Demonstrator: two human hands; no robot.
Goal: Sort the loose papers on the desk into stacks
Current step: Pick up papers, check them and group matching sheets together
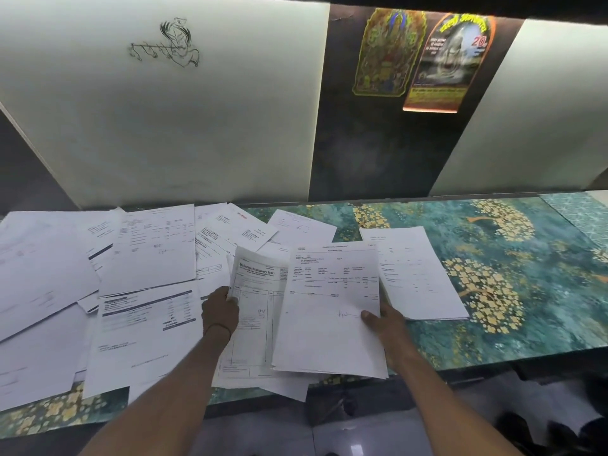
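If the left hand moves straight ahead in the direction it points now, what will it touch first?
Probably the loose papers lying just beyond the stationery bill that the left hand grips; depth is unclear.

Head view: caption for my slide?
Left hand grips a stationery invoice, right hand a signed sheet, over the desk.

the person has two bare arms, and a thin dark band (218, 326) sits round the wrist just behind the left hand (219, 309), with the right hand (385, 324) off to the band's right.
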